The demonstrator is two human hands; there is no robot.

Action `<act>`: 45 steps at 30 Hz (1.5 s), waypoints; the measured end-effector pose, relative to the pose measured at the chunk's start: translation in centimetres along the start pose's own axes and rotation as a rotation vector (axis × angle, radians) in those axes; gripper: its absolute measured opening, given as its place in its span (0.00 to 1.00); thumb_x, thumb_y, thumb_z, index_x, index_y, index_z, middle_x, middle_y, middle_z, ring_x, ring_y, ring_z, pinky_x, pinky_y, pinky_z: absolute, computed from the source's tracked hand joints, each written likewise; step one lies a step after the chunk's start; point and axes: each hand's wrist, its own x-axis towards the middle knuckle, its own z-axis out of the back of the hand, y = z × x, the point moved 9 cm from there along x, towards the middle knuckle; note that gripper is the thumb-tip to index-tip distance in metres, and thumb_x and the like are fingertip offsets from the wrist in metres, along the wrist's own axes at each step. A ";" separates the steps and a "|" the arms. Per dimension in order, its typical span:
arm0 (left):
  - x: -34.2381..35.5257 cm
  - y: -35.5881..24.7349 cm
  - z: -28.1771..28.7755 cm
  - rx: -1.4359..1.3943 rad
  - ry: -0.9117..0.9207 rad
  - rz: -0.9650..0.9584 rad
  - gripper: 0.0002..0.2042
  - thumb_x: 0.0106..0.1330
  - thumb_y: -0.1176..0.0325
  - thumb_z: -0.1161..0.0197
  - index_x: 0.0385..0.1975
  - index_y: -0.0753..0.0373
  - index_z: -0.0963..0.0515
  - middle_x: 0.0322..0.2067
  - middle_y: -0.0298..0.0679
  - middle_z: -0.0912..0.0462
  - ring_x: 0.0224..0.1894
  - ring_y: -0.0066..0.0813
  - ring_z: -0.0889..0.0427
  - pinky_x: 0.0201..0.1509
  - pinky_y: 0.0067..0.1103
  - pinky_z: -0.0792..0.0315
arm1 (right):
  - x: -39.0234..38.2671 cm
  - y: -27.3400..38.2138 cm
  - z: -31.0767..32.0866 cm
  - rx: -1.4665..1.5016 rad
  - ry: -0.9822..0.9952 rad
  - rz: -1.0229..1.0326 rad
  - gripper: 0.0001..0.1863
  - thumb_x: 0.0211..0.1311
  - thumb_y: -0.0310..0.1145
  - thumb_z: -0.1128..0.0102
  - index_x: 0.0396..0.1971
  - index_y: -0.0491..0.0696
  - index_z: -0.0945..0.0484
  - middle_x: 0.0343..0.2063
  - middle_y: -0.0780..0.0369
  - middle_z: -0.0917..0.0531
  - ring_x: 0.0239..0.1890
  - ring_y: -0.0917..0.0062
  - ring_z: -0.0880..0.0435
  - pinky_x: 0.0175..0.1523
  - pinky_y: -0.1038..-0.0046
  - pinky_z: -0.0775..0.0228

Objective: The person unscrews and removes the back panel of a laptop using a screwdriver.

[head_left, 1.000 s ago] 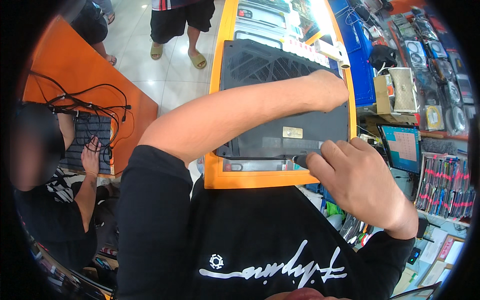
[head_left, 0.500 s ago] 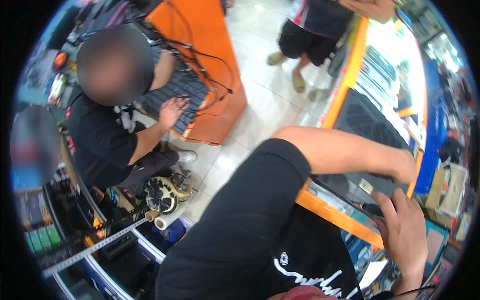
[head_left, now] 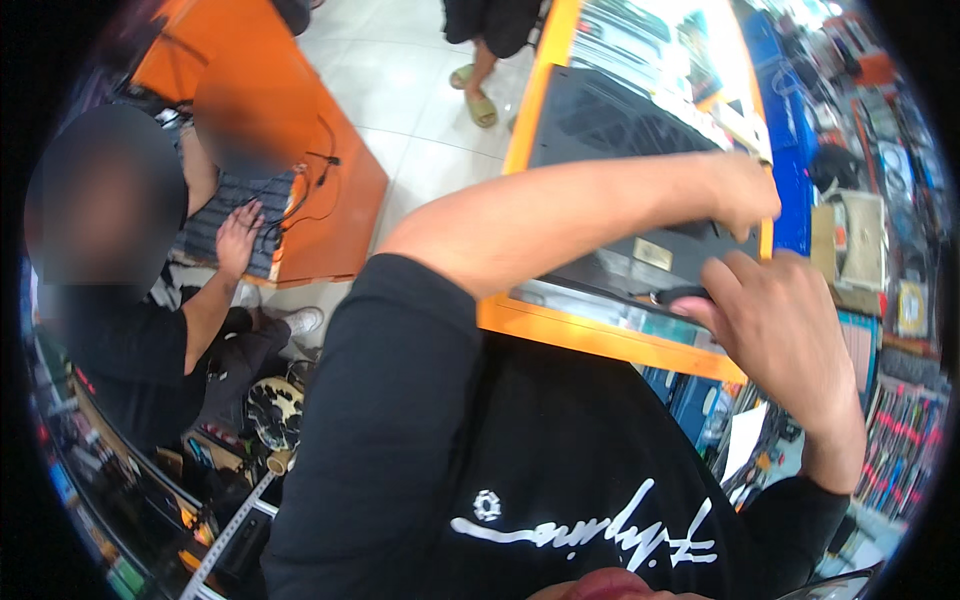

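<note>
Orange counter (head_left: 600, 335) edges hem the dark laptop (head_left: 620, 140); my left hand (head_left: 745, 190) grips its right edge, my right hand (head_left: 775, 325) pinches a black tool (head_left: 680, 296) at its near edge.

The right hand (head_left: 775, 325) hides most of a dark tool (head_left: 678, 295).

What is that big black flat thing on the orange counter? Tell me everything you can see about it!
The black flat thing looks like the underside of an opened laptop: a dark panel, plastic by the look of it, with moulded ribs and a small pale sticker. It lies flat on the orange-edged glass counter, slanting away from the person. The left hand rests on its right edge. The right hand holds a small dark tool at its near edge.
</note>
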 end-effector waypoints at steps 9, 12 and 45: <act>-9.2 1.7 8.6 -0.589 -0.367 0.257 0.12 0.59 0.68 0.29 0.41 0.62 0.15 0.32 0.37 0.14 0.37 0.26 0.15 0.44 0.24 0.21 | -0.4 -0.1 -1.0 0.047 -0.003 0.174 0.09 0.65 0.35 0.36 0.35 0.47 0.27 0.26 0.60 0.25 0.31 0.63 0.20 0.39 0.63 0.30; -15.0 1.3 10.1 -0.715 -0.473 0.326 0.12 0.64 0.69 0.29 0.47 0.62 0.14 0.34 0.32 0.15 0.38 0.20 0.17 0.46 0.19 0.22 | -0.9 0.3 1.4 0.147 -0.283 0.281 0.12 0.65 0.39 0.35 0.34 0.47 0.26 0.24 0.60 0.25 0.30 0.63 0.20 0.39 0.63 0.30; -37.1 -5.9 3.9 -1.269 -0.816 0.955 0.05 0.65 0.76 0.26 0.37 0.69 0.15 0.37 0.36 0.12 0.36 0.17 0.15 0.38 0.14 0.22 | 0.0 0.3 -0.2 0.191 -0.031 0.061 0.15 0.59 0.39 0.32 0.39 0.46 0.23 0.26 0.59 0.26 0.30 0.60 0.22 0.39 0.60 0.32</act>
